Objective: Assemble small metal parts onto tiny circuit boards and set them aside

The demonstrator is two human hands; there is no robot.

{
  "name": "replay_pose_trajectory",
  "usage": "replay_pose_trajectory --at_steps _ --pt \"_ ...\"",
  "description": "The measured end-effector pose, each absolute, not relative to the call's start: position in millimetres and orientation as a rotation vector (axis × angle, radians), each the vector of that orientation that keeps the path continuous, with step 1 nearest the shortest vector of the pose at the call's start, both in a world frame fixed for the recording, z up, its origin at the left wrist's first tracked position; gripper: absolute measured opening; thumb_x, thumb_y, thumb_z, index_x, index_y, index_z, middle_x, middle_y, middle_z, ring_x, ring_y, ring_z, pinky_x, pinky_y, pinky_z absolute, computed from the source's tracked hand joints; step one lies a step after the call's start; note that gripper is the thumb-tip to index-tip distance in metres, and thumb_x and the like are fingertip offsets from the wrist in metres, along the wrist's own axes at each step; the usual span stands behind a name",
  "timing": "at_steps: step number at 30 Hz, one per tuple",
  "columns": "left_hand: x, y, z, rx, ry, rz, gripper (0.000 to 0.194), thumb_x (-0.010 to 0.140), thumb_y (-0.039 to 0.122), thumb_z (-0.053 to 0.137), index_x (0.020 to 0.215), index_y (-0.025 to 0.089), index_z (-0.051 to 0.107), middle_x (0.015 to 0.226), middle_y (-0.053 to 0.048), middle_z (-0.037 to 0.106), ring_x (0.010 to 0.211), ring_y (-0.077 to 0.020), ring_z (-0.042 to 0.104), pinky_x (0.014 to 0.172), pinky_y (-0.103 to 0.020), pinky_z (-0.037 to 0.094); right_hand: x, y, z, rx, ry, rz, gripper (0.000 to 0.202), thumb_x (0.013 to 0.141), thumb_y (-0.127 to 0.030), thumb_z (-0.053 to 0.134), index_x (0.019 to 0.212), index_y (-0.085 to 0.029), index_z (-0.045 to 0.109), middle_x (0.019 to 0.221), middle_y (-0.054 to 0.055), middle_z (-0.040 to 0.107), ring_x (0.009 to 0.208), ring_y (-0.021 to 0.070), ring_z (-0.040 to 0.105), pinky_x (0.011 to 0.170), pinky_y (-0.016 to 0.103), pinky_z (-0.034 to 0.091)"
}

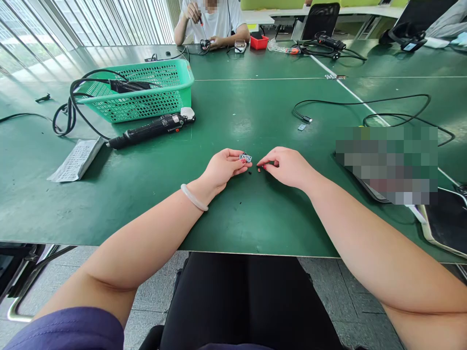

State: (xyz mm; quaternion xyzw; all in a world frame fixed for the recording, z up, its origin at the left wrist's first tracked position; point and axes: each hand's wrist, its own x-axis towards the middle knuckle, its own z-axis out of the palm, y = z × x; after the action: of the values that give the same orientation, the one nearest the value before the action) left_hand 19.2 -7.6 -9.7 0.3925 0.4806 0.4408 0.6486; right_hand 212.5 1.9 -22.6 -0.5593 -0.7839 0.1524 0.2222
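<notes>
Between the thumb and fingers of my left hand point(226, 167) is a small light-blue circuit board point(245, 158), held just above the green table point(233, 218). To its right, my right hand point(286, 166) rests near the tabletop with thumb and index finger brought close together. Whether something tiny is between those fingertips is too small to tell. Beneath the fingertips lie a tiny reddish piece point(259, 170) and a tiny dark piece point(250, 172).
A green basket point(146, 104) with cables stands at the back left, a black electric screwdriver point(153, 130) before it. Folded paper point(76, 160) lies left. A cable point(365, 103) and a blurred-out item point(386, 165) lie right. Across the table sits a person point(213, 26).
</notes>
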Motion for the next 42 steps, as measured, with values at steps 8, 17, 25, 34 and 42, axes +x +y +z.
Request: replay_pose_trajectory --at_steps 8,17,25,34,42 --pt "19.8 -7.9 -10.3 0.924 1.123 0.986 0.013 0.084 0.003 0.063 0.087 0.013 0.057 0.083 -0.005 0.071 0.076 -0.0113 0.07 0.084 -0.03 0.054 207.2 1.8 -24.6 -1.547 -2.192 0.46 0.005 0.075 -0.023 0.069 0.074 -0.024 0.075 0.091 0.003 0.066 0.078 0.0179 0.057 0.072 0.036 0.046" --pt "21.1 -10.3 -10.8 0.998 1.127 0.913 0.019 0.078 0.001 0.07 0.085 0.012 0.057 0.074 -0.004 0.071 0.071 -0.0113 0.069 0.083 -0.033 0.055 202.3 -7.5 -16.0 -1.287 -2.165 0.256 0.01 0.083 -0.024 0.063 0.084 -0.024 0.073 0.099 0.006 0.066 0.089 0.0216 0.059 0.077 0.038 0.048" --pt "22.3 -11.4 -12.0 1.086 1.122 0.877 0.013 0.082 0.002 0.065 0.085 0.012 0.057 0.072 -0.004 0.071 0.071 -0.0109 0.069 0.082 -0.032 0.055 198.6 -8.2 -15.2 -1.185 -2.333 0.065 0.02 0.088 -0.019 0.057 0.084 -0.023 0.076 0.093 0.007 0.067 0.087 0.0235 0.054 0.08 0.042 0.048" --pt "21.1 -11.8 -9.0 1.037 1.075 0.862 0.013 0.083 0.002 0.064 0.084 0.012 0.056 0.069 -0.003 0.07 0.069 -0.0099 0.069 0.081 -0.03 0.055 195.5 -12.1 -16.5 -1.189 -2.218 0.103 0.023 0.089 -0.025 0.057 0.079 -0.027 0.078 0.089 0.005 0.069 0.087 0.0226 0.058 0.08 0.042 0.049" --pt "13.4 -3.4 -6.8 0.696 0.9 1.071 0.016 0.089 0.0 0.05 0.086 0.011 0.061 0.086 -0.004 0.071 0.079 -0.0075 0.07 0.096 -0.024 0.052 199.3 -9.4 -15.9 -1.265 -1.967 0.215 0.017 0.086 -0.026 0.061 0.087 -0.025 0.077 0.089 0.004 0.071 0.076 0.0182 0.061 0.07 0.035 0.049"
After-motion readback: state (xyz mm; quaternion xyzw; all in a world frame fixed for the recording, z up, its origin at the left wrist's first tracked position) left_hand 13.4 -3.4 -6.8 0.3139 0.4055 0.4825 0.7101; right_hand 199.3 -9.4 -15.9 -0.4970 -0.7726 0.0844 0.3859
